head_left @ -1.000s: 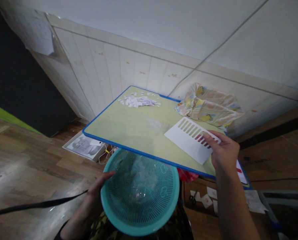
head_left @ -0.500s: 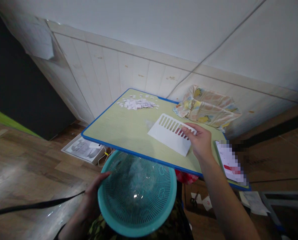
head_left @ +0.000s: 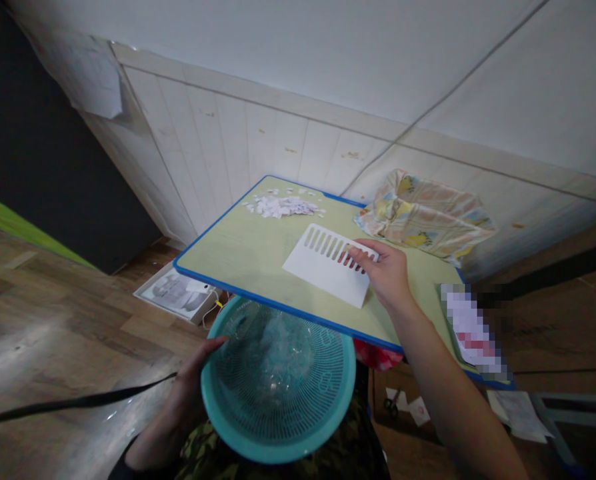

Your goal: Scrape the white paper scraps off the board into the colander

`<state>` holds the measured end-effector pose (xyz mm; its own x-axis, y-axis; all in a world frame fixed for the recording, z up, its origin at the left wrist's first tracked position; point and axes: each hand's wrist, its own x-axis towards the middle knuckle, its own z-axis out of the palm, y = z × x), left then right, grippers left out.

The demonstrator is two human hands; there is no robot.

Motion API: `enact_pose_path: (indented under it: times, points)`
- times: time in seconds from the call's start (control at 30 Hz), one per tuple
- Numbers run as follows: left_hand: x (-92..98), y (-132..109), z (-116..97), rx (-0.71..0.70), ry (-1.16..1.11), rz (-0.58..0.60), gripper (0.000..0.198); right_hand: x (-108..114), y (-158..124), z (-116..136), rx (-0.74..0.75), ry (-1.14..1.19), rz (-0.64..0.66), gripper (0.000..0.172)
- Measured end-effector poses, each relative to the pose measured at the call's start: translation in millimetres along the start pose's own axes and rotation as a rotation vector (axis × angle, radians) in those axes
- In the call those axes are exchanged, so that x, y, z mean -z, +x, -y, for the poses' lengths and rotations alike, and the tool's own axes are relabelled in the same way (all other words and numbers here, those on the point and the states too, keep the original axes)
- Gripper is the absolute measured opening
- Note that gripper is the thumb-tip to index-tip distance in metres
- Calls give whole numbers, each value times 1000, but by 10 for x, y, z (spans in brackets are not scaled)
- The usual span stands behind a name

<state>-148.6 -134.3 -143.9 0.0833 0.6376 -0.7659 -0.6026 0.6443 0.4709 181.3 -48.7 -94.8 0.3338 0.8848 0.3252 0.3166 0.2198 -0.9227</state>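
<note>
My left hand (head_left: 188,393) grips the rim of a teal mesh basket (head_left: 278,380) held under the front edge of a low table (head_left: 238,257) with a green top and blue border. White scraps lie inside the basket. My right hand (head_left: 385,273) rests on the table, fingers closed on a white slotted paper sheet (head_left: 325,263) lying flat there. A pile of small white paper bits (head_left: 283,205) sits at the table's far left corner.
A crumpled patterned cloth (head_left: 425,220) lies at the table's back right, against the white panelled wall. A printed sheet (head_left: 471,330) lies on the right end. A flat box (head_left: 173,293) and paper scraps with scissors (head_left: 393,403) lie on the wooden floor.
My right hand has slid the slotted sheet leftward across the table, toward the middle. The basket and my left hand have stayed under the front edge.
</note>
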Motion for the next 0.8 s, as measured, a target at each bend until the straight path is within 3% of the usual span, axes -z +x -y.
enact_pose_path:
  times: [0.17, 0.33, 0.57, 0.73, 0.8]
  points:
    - [-59, -97, 3, -43, 6, 27, 30, -37, -131, 34, -73, 14, 114, 39]
    - [-19, -71, -15, 21, 1, 15, 36, -15, -305, 101, -166, 87, 184, 36]
    - [83, 23, 4, 38, 18, 87, 34, 76, -293, 57, -125, 99, 23, 34]
    - [111, 53, 19, 32, -3, 83, 29, 158, -268, 35, -170, 103, 118, 34]
    - [128, 61, 23, 6, 3, 81, 24, 266, -175, 28, -135, 127, 73, 34]
